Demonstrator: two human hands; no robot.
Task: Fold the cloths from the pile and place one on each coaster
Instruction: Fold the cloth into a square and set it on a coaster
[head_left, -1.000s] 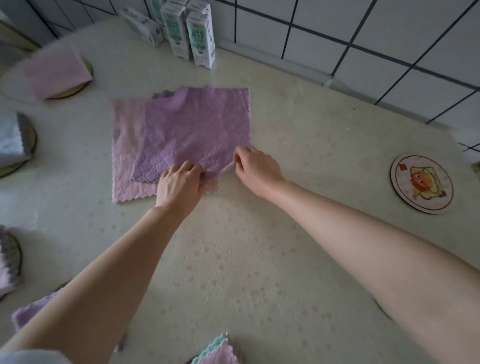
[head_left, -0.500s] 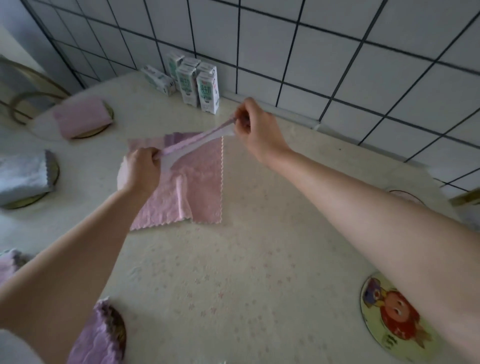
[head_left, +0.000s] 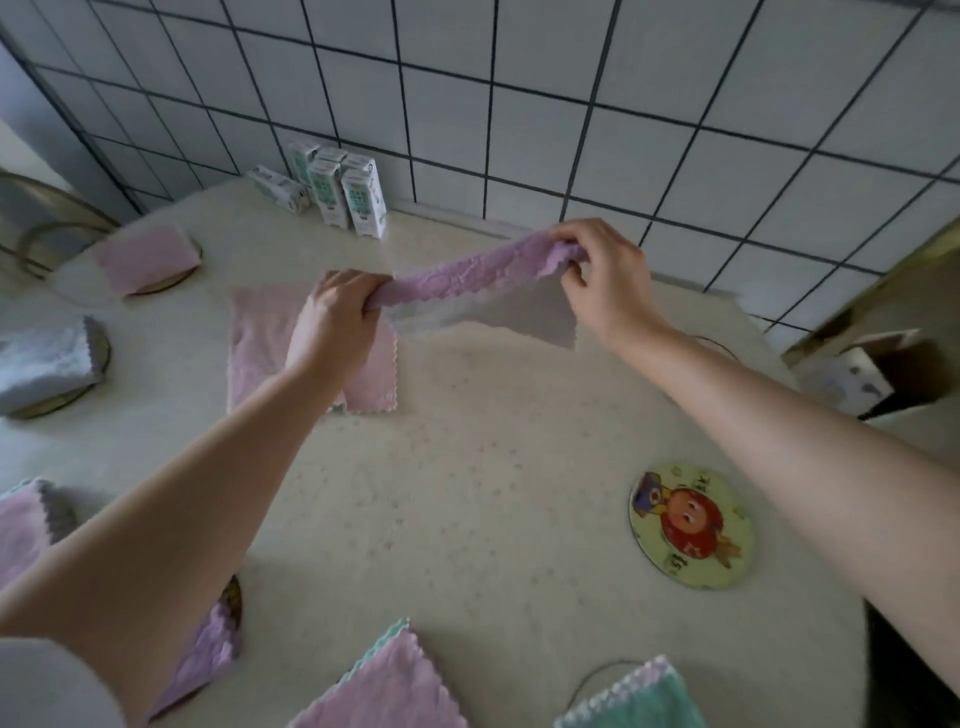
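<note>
A purple cloth (head_left: 467, 278) hangs stretched in the air between my hands, its grey underside drooping below. My left hand (head_left: 337, 317) grips one end and my right hand (head_left: 602, 275) pinches the other end, a little higher and nearer the wall. Under my left hand a pink cloth (head_left: 374, 374) lies flat on the table. A bare round coaster (head_left: 691, 525) with a cartoon picture sits at the right. Folded cloths rest on coasters at the left: a pink one (head_left: 143, 257), a grey one (head_left: 47, 364), and a pink one (head_left: 23, 525) at the edge.
Several small drink cartons (head_left: 343, 192) stand against the tiled wall. Near the bottom edge lie a purple cloth (head_left: 208, 660), a pink cloth with a green border (head_left: 384, 680) and a green cloth (head_left: 639, 701). A cardboard box (head_left: 878, 374) sits beyond the table's right edge.
Both hands picked the purple cloth up off the pink one, raised it and carried it to the right. The camera tilted up toward the wall.
</note>
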